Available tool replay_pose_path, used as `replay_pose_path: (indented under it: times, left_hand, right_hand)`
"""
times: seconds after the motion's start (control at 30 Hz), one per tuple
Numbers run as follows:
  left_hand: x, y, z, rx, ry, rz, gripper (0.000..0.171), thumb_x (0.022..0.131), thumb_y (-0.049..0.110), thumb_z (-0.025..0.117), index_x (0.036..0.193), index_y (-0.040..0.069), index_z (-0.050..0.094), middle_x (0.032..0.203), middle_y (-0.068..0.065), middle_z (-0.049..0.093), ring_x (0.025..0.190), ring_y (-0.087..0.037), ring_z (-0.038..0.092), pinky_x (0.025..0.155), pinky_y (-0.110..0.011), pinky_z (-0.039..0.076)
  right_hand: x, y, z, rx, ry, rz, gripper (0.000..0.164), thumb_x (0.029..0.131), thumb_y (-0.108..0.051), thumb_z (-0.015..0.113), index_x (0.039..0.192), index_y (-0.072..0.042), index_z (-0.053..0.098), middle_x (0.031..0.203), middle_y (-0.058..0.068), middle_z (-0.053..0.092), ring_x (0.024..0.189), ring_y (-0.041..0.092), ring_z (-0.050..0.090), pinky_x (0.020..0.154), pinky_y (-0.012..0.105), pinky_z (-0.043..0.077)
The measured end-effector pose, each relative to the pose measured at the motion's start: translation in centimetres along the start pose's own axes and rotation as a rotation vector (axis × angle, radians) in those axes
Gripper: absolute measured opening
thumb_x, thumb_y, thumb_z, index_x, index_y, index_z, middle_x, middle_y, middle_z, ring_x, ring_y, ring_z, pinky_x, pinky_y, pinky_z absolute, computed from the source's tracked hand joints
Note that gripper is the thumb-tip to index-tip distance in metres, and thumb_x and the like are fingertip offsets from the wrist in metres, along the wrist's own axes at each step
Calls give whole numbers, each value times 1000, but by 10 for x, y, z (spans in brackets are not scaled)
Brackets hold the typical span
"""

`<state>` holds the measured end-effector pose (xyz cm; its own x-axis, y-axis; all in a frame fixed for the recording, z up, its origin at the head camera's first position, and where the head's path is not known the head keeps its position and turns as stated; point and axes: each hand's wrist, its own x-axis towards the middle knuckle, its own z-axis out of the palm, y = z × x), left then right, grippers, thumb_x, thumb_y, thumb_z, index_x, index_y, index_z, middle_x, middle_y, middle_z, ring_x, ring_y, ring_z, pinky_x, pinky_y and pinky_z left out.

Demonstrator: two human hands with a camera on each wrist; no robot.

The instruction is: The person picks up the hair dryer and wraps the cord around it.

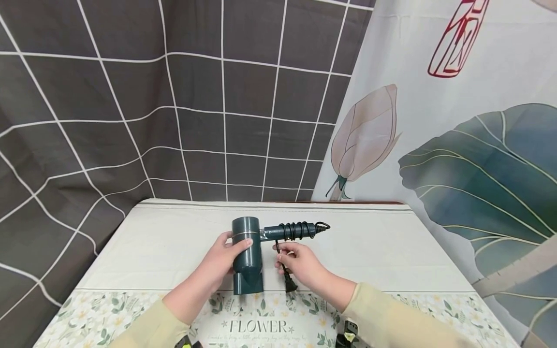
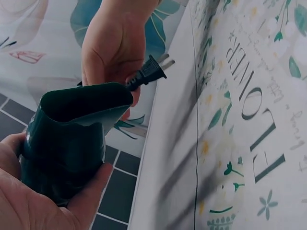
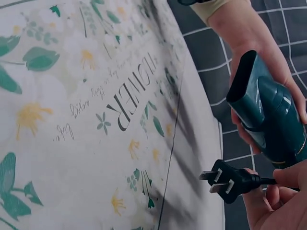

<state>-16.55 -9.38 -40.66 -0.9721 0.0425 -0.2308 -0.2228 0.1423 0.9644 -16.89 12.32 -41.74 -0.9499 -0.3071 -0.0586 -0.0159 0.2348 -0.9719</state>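
A dark green hair dryer (image 1: 246, 251) is held up over the table, its nozzle (image 2: 86, 103) toward the person. My left hand (image 1: 221, 257) grips the dryer's barrel, thumb across the top. The handle (image 1: 273, 232) points right, with the black cord (image 1: 296, 231) wound round it in several turns. My right hand (image 1: 302, 265) pinches the loose end of the cord just behind the two-pin plug (image 3: 230, 181). In the right wrist view the plug's metal prongs stick out past the fingers. The plug hangs below the handle in the head view.
A white tablecloth (image 1: 174, 241) covers the table, with a floral band lettered FLOWER (image 1: 257, 326) along the near side. Behind stands a dark grey curtain (image 1: 243, 130) with white grid lines. To the right hangs a white cloth (image 1: 417, 159) printed with a flower and leaf.
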Motion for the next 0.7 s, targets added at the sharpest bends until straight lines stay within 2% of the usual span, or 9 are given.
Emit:
replay_pose_path:
  times: [0.1, 0.2, 0.33, 0.43, 0.7]
  left_hand:
    - [4, -2, 0, 30, -3, -9, 93, 88, 53, 69, 152, 2, 25, 135, -28, 52, 105, -31, 65, 82, -44, 54]
    - [9, -4, 1, 55, -8, -28, 93, 88, 54, 68, 152, 2, 26, 131, -28, 54, 103, -31, 65, 78, -43, 55]
    - [18, -8, 5, 78, -4, -59, 91, 88, 54, 68, 151, 1, 29, 124, -26, 58, 98, -31, 65, 70, -41, 55]
    - [24, -12, 7, 90, -2, -77, 89, 88, 52, 68, 150, 0, 31, 122, -26, 59, 95, -31, 65, 67, -40, 55]
    - [37, -23, 12, 131, 3, -105, 88, 87, 50, 70, 148, -3, 33, 116, -24, 60, 89, -29, 66, 63, -38, 56]
  right_hand:
    - [2, 3, 0, 18, 6, 28, 31, 100, 1, 53, 127, 14, 56, 94, 19, 61, 79, 19, 66, 74, 39, 59]
    - [5, 8, -1, -30, 30, 51, 28, 99, -1, 56, 124, 12, 60, 99, 21, 66, 79, 18, 65, 72, 37, 58]
    - [10, 17, -1, -91, 61, 93, 22, 97, -5, 59, 114, 8, 65, 84, 9, 64, 69, 14, 56, 61, 30, 47]
    - [15, 23, -1, -72, 61, 131, 19, 97, -5, 60, 109, 8, 66, 73, 4, 55, 63, 14, 49, 58, 28, 43]
    - [22, 38, 3, -78, 68, 184, 20, 93, -3, 63, 109, 8, 68, 68, 5, 57, 57, 10, 53, 55, 25, 50]
